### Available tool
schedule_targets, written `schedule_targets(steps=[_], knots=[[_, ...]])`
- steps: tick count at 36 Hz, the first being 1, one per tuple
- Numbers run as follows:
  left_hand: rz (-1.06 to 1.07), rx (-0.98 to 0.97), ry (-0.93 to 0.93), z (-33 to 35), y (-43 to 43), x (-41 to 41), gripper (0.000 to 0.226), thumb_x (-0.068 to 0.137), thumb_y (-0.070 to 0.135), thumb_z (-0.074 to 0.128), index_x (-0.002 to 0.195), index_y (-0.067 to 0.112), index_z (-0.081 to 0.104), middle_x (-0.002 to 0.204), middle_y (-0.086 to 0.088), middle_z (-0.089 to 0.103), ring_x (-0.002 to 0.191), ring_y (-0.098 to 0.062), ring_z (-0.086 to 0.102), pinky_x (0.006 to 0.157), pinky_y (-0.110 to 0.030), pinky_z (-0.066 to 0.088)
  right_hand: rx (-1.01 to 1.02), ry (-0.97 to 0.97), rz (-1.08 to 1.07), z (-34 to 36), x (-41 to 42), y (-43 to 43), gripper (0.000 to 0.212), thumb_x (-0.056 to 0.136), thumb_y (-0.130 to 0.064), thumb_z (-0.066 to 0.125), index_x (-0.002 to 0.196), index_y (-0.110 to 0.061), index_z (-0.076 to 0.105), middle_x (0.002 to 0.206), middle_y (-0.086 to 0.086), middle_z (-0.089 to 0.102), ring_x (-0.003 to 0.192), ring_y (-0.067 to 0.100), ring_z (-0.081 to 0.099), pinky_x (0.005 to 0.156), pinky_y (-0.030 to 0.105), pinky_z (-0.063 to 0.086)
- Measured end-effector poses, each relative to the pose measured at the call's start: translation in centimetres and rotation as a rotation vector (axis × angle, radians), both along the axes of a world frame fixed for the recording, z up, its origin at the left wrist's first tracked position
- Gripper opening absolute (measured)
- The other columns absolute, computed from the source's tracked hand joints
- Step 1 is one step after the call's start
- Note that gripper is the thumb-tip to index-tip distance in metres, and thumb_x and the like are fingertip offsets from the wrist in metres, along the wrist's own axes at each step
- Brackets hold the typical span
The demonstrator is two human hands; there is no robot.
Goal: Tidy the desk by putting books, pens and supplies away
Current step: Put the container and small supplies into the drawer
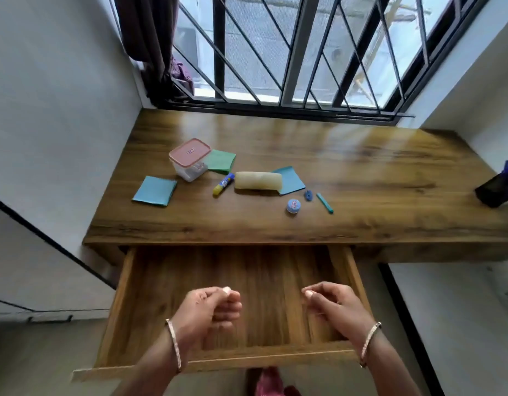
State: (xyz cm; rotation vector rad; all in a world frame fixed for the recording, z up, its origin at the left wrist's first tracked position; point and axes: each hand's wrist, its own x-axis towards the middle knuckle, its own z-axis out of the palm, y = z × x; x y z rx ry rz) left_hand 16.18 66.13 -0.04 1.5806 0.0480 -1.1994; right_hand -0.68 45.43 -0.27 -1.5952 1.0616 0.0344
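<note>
A wooden drawer (132, 304) is pulled out below the desk (361, 172), with nothing inside. My left hand (210, 310) and my right hand (333, 307) hover over it, fingers loosely curled, holding nothing. On the desk lie a clear box with a pink lid (189, 158), a green paper pad (222, 160), two blue paper pads (155, 190) (293, 181), a yellow pouch (258, 180), a glue stick (223, 184), a small round blue container (293, 206), a blue sharpener (308, 195) and a teal pen (325, 203).
A black pen holder (496, 190) with blue pens stands at the desk's right edge. A barred window (290, 52) and a dark curtain (144, 30) lie behind the desk. White walls close in on both sides.
</note>
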Motion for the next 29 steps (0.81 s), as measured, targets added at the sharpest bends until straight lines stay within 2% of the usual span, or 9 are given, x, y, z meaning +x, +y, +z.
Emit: schedule_targets(steps=[2,4,8,12,15,19,23,26,29], knots=[[0.047,0.039,-0.186,-0.5,-2.0,2.7,0.02,0.095,0.018,0.057,0.095,0.004,0.072,0.089,-0.016,0.074,0.069,-0.018,0.069,0.057,-0.024,0.054,-0.138,-0.002,0.042,0.0,2.6,-1.5,0.008,0.088,-0.021,0.068,0.093,-0.02,0.074,0.084,0.002,0.075,0.078,0.011,0.07,0.066,0.022,0.054],[0.074,0.11,-0.395,-1.4,-4.0,5.6,0.015,0.092,0.023,0.061,0.086,0.016,0.073,0.085,-0.008,0.076,0.072,-0.017,0.07,0.064,-0.03,0.056,-0.275,-0.011,0.09,0.3,5.8,-3.1,0.007,0.086,-0.022,0.071,0.092,-0.024,0.074,0.084,-0.007,0.073,0.081,0.006,0.068,0.066,0.014,0.049],[0.017,0.333,-0.772,-2.0,-7.9,10.9,0.015,0.09,0.032,0.062,0.091,0.021,0.072,0.083,0.004,0.071,0.078,-0.015,0.064,0.072,-0.026,0.048,-0.465,-0.028,0.188,-0.1,12.9,-7.1,0.016,0.085,-0.017,0.071,0.101,-0.018,0.074,0.09,-0.009,0.071,0.081,0.003,0.064,0.073,0.008,0.044],[0.001,0.41,-0.913,-3.5,-11.6,15.2,0.019,0.088,0.028,0.063,0.102,0.018,0.071,0.101,-0.002,0.072,0.094,-0.021,0.067,0.083,-0.031,0.052,-0.637,-0.042,0.189,-1.6,19.2,-11.3,0.028,0.081,-0.012,0.068,0.109,-0.013,0.07,0.103,0.003,0.073,0.098,0.016,0.067,0.089,0.025,0.05],[-0.016,0.467,-0.999,-4.7,-13.8,17.4,0.027,0.087,0.028,0.064,0.111,0.016,0.067,0.111,-0.006,0.068,0.103,-0.025,0.064,0.088,-0.035,0.051,-0.76,-0.021,0.249,-2.6,22.9,-13.8,0.045,0.078,-0.011,0.068,0.123,-0.011,0.063,0.119,0.01,0.065,0.113,0.028,0.059,0.099,0.034,0.044],[0.009,0.517,-1.072,-5.4,-16.2,18.8,0.03,0.088,0.021,0.062,0.118,0.015,0.061,0.12,-0.01,0.06,0.109,-0.03,0.059,0.088,-0.038,0.047,-0.78,0.077,0.388,-3.7,26.5,-16.2,0.066,0.076,-0.01,0.066,0.139,-0.01,0.046,0.136,0.014,0.051,0.125,0.033,0.046,0.107,0.033,0.033],[0.186,0.556,-1.235,-5.8,-17.2,19.7,0.035,0.083,0.019,0.065,0.115,0.013,0.055,0.126,-0.014,0.052,0.107,-0.035,0.058,0.084,-0.042,0.05,-0.759,0.131,0.518,-5.1,28.4,-17.7,0.075,0.079,-0.019,0.069,0.146,-0.012,0.037,0.142,0.011,0.046,0.131,0.031,0.042,0.11,0.033,0.03],[0.313,0.681,-1.397,-5.2,-17.0,21.0,0.045,0.079,0.025,0.065,0.12,0.014,0.049,0.124,-0.015,0.049,0.111,-0.037,0.05,0.081,-0.046,0.048,-0.759,0.14,0.602,-5.6,28.8,-18.4,0.073,0.08,-0.019,0.068,0.146,-0.013,0.037,0.142,0.01,0.045,0.13,0.031,0.041,0.109,0.033,0.032],[0.317,0.697,-1.408,-4.8,-16.4,23.3,0.07,0.073,0.031,0.069,0.134,0.018,0.038,0.138,-0.014,0.04,0.126,-0.036,0.04,0.089,-0.05,0.045,-0.779,0.091,0.598,-5.9,28.8,-18.8,0.066,0.078,-0.018,0.069,0.14,-0.015,0.046,0.138,0.009,0.051,0.126,0.031,0.046,0.106,0.034,0.035]])
